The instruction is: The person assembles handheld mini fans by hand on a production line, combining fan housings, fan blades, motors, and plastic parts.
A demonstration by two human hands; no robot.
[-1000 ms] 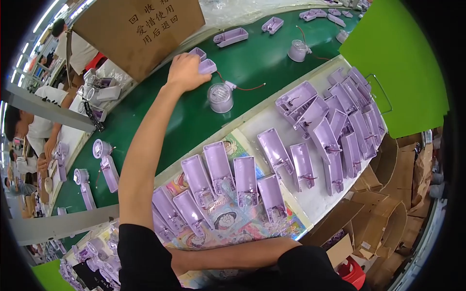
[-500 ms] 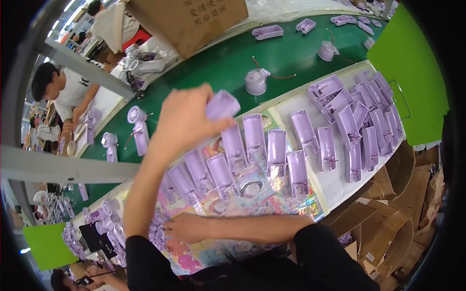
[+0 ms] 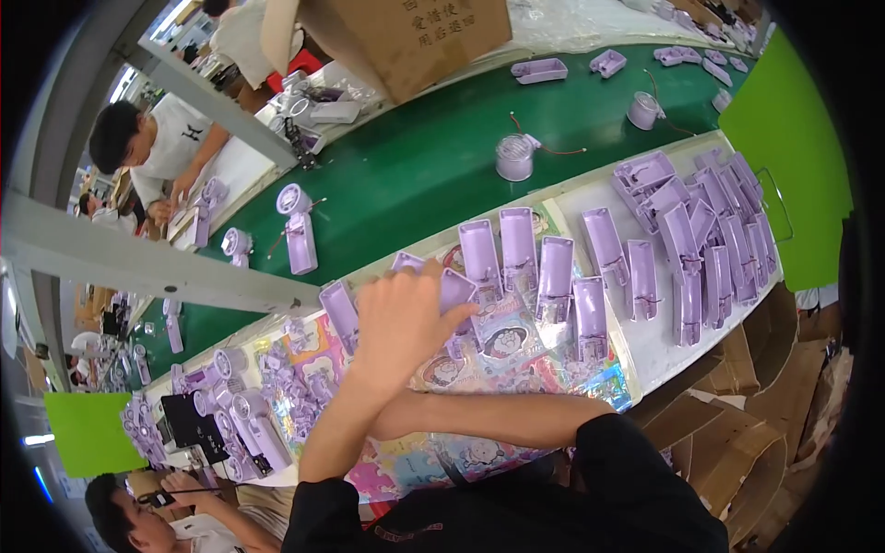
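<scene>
- Head view: a lilac plastic shell [image 3: 456,288] is gripped by the left hand [image 3: 406,318], low over the near strip of the table, above a glossy cartoon card sheet [image 3: 502,341].
- The fingers [image 3: 433,276] are closed over the shell's left part; only its right end shows clear of the knuckles.
- The right hand is hidden under the left forearm, so its grip cannot be told; its forearm [image 3: 498,415] is laid across the near table edge.
- The shell is judged light, stiff and thin-walled, with a smooth moulded surface that may be slippery; hard squeezing could crack or flex it.
- Hold is best taken across the two long side walls, near the middle, with fingertips rather than the palm.
- Its long axis is judged to run from near-left to far-right, though the covered part leaves this uncertain.
- A row of like shells [image 3: 556,267] is laid to the right, each with its long axis running near to far.
- Farther off, a green conveyor belt [image 3: 415,175] carries a round fan head [image 3: 514,157].
</scene>
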